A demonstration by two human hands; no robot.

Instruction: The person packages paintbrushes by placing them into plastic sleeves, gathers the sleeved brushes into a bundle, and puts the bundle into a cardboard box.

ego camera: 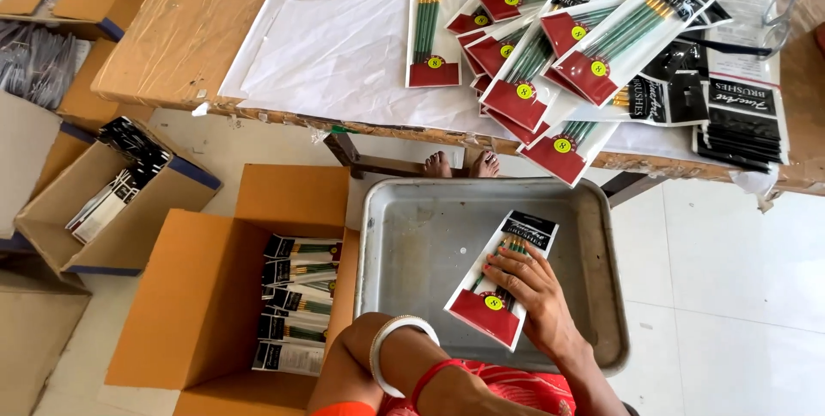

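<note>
My right hand (534, 296) lies over a packet of green-handled brushes (494, 296) with a red card bottom and black top. The fingers are spread across it and hold it, tilted, inside a grey metal tray (412, 227) in front of me. My left arm is bent at the tray's near edge, with a white bangle (397, 339) and a red one on the wrist. The left hand (455, 392) turns down toward my body and its fingers are hidden. Many more such packets (559, 55) lie fanned out on the paper-covered table (344, 46) beyond the tray.
An open cardboard box (215, 296) to the left of the tray holds a row of filled brush packets (296, 296). Further left are more boxes (103, 201) with packaging. Flat black-topped empty sleeves (743, 119) are stacked at the table's right end. Another person's toes (460, 164) show under the table.
</note>
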